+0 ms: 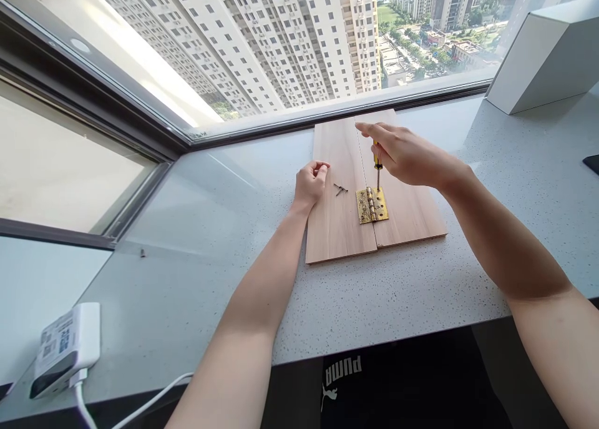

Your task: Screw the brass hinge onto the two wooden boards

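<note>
your right hand (pixel 407 154) seems clamped on a yellow-handled screwdriver (pixel 377 160) over a brass hinge (pixel 372 205); your left hand (pixel 310 185) curls shut beside two dark metal screws (pixel 340 189).

Bare left hand (pixel 309 185) and right hand (pixel 407 154), nothing on the forearms, and just below the speckled countertop (pixel 384 304) there's some black garment (pixel 397 385) with white PUMA lettering (pixel 343 373) plus the leaping-cat logo, upside down from here.
</note>
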`<state>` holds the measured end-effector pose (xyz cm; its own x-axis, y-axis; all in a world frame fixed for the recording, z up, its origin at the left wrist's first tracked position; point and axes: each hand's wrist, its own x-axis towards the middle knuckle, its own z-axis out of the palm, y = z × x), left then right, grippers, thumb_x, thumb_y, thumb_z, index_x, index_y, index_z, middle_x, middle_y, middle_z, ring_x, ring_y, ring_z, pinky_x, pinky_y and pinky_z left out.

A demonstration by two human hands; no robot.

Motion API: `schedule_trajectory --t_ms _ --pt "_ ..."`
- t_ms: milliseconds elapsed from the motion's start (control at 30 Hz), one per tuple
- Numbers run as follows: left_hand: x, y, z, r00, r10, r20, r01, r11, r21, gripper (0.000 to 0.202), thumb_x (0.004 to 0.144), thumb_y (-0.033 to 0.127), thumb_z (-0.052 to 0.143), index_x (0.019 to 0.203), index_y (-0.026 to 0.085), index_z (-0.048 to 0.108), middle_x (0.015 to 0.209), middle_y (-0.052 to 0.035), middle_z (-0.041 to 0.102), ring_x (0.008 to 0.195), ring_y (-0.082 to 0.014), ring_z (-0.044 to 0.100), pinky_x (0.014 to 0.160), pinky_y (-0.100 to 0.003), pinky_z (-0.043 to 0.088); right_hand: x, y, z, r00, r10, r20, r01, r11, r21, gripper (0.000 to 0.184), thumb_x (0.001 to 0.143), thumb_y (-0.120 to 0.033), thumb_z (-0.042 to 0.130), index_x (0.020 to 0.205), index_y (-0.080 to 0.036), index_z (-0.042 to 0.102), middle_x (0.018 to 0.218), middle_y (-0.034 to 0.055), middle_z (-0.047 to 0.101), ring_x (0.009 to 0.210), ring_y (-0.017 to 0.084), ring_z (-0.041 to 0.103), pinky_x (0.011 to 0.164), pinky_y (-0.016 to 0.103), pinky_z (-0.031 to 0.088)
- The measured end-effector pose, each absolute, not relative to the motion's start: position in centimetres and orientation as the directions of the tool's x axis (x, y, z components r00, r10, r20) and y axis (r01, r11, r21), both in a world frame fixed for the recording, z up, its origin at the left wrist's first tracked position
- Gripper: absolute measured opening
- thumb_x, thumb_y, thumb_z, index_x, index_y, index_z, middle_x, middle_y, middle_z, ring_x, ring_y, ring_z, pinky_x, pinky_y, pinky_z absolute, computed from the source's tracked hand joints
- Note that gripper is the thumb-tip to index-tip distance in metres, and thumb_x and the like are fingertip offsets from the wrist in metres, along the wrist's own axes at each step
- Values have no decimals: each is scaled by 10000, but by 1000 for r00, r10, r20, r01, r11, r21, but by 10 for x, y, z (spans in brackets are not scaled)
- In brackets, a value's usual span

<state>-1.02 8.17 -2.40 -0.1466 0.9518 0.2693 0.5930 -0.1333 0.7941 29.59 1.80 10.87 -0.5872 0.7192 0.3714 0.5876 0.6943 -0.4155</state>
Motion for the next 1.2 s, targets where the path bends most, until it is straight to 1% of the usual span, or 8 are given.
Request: schedule_trajectory --t_ms 167,300,500,667,800,933,1067,1200 --pt "-8 80 -21 -152 953 262 602 -121 790 203 1084 299 646 1033 216 825 856 -48 702 816 -238 623 753 -345 491 288 19 111 -556 724 409 629 688 -363 458 1181 -281 680 1611 -153 771 1064 112 854 904 253 684 863 410 509" --pt "-8 79 -20 -146 954 260 618 -117 778 210 1098 286 640 1042 208 827 884 -52 717 822 -228 633 748 -333 487 280 15 112 -477 782 401 743 603 -292 275 1218 -353 630 1206 -154 819 1074 137 820 846 238 592 738 403 380" --pt "-9 80 -21 -141 953 267 629 -122 767 223 1091 299 639 1046 204 836 895 -60 737 771 -216 594 698 -332 455 283 7 111 -545 784 296 656 619 -432 464 1208 -156 381 1596 -72 621 1202 173 797 997 266 665 851 414 460" --pt "-10 82 -24 -143 950 278 627 -130 768 225 1080 314 644 1047 207 838 866 -58 730 768 -223 607 695 -337 470 287 13 110 -560 772 300 657 634 -407 628 1227 -203 528 1842 -84 483 1003 100 784 826 236 600 792 391 465" --pt "-11 83 -25 -142 952 271 616 -129 777 220 1075 327 653 1048 211 838 856 -57 723 749 -222 599 681 -339 465 283 20 111 -443 814 376 759 564 -326 339 1195 -312 728 1469 -120 782 927 98 775 793 233 558 780 407 439" --pt "-12 83 -25 -137 950 280 618 -139 774 247 1073 337 636 1046 208 845 873 -65 732 777 -228 610 678 -335 461 279 17 112 -372 851 371 836 481 -264 307 1222 -462 673 1120 -190 771 892 100 739 746 228 485 724 414 374" --pt "-11 83 -25 -141 950 278 628 -131 767 247 1075 337 627 1051 208 836 869 -59 734 748 -218 590 677 -335 465 283 9 113 -465 794 391 738 592 -325 366 1243 -273 428 1327 -140 760 1240 190 810 1035 289 661 844 429 455" --pt "-10 82 -24 -144 951 273 620 -128 774 230 1078 324 640 1047 208 836 896 -69 751 808 -232 637 716 -340 493 288 9 110 -571 747 340 618 664 -421 577 1240 -240 386 1759 -77 580 1143 151 824 976 259 675 877 415 500"
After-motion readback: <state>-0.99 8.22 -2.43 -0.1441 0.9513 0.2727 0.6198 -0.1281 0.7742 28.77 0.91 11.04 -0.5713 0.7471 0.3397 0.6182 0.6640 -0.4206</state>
